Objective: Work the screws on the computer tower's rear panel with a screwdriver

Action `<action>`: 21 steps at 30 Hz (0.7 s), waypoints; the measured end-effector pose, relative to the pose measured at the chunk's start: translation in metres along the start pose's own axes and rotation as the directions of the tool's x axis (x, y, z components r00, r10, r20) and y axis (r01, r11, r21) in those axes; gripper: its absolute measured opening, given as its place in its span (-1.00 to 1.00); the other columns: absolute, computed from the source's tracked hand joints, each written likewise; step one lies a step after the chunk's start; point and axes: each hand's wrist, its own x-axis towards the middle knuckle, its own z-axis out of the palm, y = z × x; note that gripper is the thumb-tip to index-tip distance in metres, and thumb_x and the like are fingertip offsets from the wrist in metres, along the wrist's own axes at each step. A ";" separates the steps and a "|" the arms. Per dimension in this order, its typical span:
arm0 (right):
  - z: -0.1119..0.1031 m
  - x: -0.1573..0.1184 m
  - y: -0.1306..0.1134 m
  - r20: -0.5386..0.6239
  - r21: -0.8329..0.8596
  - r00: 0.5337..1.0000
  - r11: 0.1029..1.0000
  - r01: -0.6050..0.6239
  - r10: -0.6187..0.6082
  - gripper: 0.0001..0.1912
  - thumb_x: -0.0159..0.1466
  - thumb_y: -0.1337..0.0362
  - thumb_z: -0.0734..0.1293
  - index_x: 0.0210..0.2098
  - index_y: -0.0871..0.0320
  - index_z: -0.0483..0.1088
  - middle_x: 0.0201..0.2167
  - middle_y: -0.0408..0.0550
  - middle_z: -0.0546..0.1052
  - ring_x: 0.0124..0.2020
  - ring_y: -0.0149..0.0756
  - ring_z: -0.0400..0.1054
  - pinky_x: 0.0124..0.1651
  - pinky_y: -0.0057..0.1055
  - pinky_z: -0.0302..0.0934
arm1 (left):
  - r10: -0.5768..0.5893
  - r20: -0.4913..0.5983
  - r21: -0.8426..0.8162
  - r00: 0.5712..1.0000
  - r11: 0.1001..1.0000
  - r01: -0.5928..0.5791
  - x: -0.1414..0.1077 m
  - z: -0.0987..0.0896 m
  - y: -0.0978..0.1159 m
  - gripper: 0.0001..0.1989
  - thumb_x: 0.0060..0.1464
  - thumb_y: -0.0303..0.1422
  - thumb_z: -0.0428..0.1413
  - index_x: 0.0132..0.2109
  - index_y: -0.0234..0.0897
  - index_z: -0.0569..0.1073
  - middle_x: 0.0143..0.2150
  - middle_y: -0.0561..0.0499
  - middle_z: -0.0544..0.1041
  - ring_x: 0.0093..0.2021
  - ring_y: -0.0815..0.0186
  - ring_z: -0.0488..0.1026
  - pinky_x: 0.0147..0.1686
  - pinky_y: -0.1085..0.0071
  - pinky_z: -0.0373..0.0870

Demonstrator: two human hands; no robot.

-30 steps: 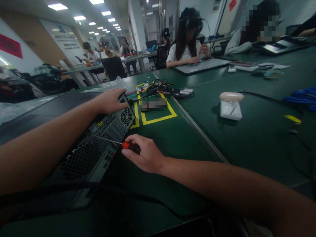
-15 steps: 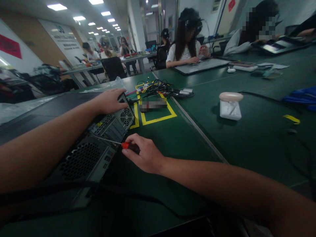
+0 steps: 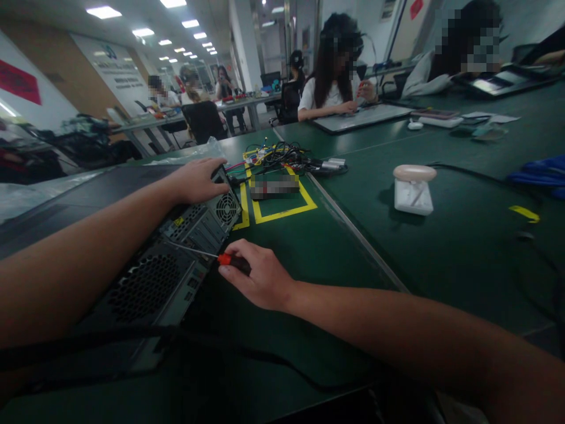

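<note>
A black desktop computer case (image 3: 148, 288) lies on its side at the left, its rear panel with the vents and ports turned toward me. On its upper rear corner rests my left hand (image 3: 198, 181), fingers and thumb spread out flat. My right hand (image 3: 260, 277) is closed around the red and black handle of a screwdriver (image 3: 224, 259). The thin shaft points left to the slot-cover area of the rear panel. I cannot make out the tip or a screw there.
Tangled cables (image 3: 286, 158) lie behind the case, near a blurred dark object (image 3: 274, 187) inside yellow tape (image 3: 286, 215). A white stand (image 3: 413, 197) and blue cloth-like items (image 3: 541, 175) are on the right. Across the table a co-worker (image 3: 335, 76) works over a flat panel (image 3: 362, 119).
Both hands, the screwdriver and the case keep nearly the same places. The whole view has shifted very slightly.
</note>
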 end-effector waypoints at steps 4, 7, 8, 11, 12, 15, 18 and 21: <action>-0.001 0.000 -0.001 -0.003 -0.017 1.000 1.000 0.008 -0.008 -0.78 0.49 0.06 0.36 -0.06 0.07 0.40 -0.19 -0.09 0.56 -0.23 -0.25 0.46 -0.08 -0.26 0.36 | -0.003 0.002 0.000 1.000 1.000 0.003 0.000 -0.001 0.001 -0.14 0.20 -0.10 0.18 0.57 -0.34 0.32 0.50 -0.29 0.43 0.49 -0.23 0.34 0.49 0.01 0.24; -0.001 0.001 -0.001 -0.002 -0.019 1.000 1.000 0.008 -0.008 -0.77 0.49 0.05 0.36 -0.05 0.08 0.41 -0.18 -0.08 0.56 -0.23 -0.25 0.46 -0.08 -0.26 0.36 | -0.003 0.005 0.008 1.000 1.000 0.003 0.000 -0.002 0.001 -0.13 0.21 -0.10 0.18 0.57 -0.37 0.31 0.50 -0.31 0.43 0.48 -0.23 0.35 0.48 0.01 0.24; -0.001 0.001 -0.001 -0.001 -0.020 1.000 1.000 0.007 -0.007 -0.77 0.49 0.05 0.35 -0.05 0.08 0.41 -0.18 -0.08 0.56 -0.22 -0.25 0.46 -0.08 -0.26 0.36 | -0.003 0.006 0.011 1.000 1.000 0.003 0.000 -0.002 0.002 -0.13 0.21 -0.09 0.17 0.57 -0.37 0.31 0.50 -0.31 0.43 0.48 -0.23 0.35 0.48 0.02 0.25; 0.000 0.000 -0.002 0.000 -0.017 1.000 1.000 0.002 -0.002 -0.77 0.50 0.05 0.35 -0.05 0.08 0.41 -0.17 -0.07 0.57 -0.22 -0.25 0.47 -0.09 -0.27 0.36 | 0.000 0.019 0.028 1.000 1.000 -0.001 -0.001 -0.003 0.004 -0.13 0.24 -0.09 0.13 0.58 -0.44 0.28 0.51 -0.34 0.41 0.49 -0.20 0.35 0.49 0.05 0.23; 0.000 0.000 -0.001 -0.001 -0.017 1.000 1.000 0.003 -0.003 -0.77 0.50 0.05 0.35 -0.05 0.08 0.42 -0.17 -0.07 0.57 -0.22 -0.25 0.47 -0.09 -0.27 0.36 | 0.000 0.023 0.035 1.000 0.999 -0.001 -0.002 -0.004 0.004 -0.13 0.25 -0.09 0.12 0.58 -0.47 0.27 0.51 -0.36 0.40 0.50 -0.19 0.34 0.50 0.06 0.23; 0.000 0.000 -0.001 -0.008 -0.033 1.000 0.999 0.002 -0.002 -0.77 0.51 0.06 0.36 -0.04 0.08 0.43 -0.17 -0.07 0.58 -0.22 -0.26 0.46 -0.08 -0.28 0.36 | -0.005 0.033 0.046 0.999 0.999 0.003 -0.003 -0.005 0.007 -0.13 0.27 -0.09 0.09 0.58 -0.50 0.26 0.52 -0.37 0.38 0.50 -0.18 0.34 0.50 0.08 0.21; 0.000 0.000 0.000 -0.004 -0.058 1.000 0.998 0.013 -0.013 -0.75 0.52 0.04 0.34 -0.03 0.10 0.45 -0.17 -0.06 0.58 -0.20 -0.25 0.47 -0.06 -0.27 0.36 | -0.014 0.036 0.046 0.999 0.999 0.012 -0.004 -0.006 0.008 -0.13 0.26 -0.07 0.10 0.58 -0.47 0.26 0.53 -0.34 0.38 0.51 -0.17 0.33 0.51 0.08 0.20; 0.000 0.001 0.002 0.000 -0.086 0.999 0.996 0.038 -0.038 -0.72 0.56 0.04 0.30 -0.04 0.12 0.47 -0.15 -0.01 0.60 -0.14 -0.22 0.49 0.00 -0.23 0.37 | -0.031 0.027 0.037 0.999 0.999 0.030 -0.004 -0.006 0.007 -0.12 0.24 -0.07 0.12 0.59 -0.38 0.27 0.52 -0.29 0.41 0.51 -0.17 0.32 0.50 0.07 0.21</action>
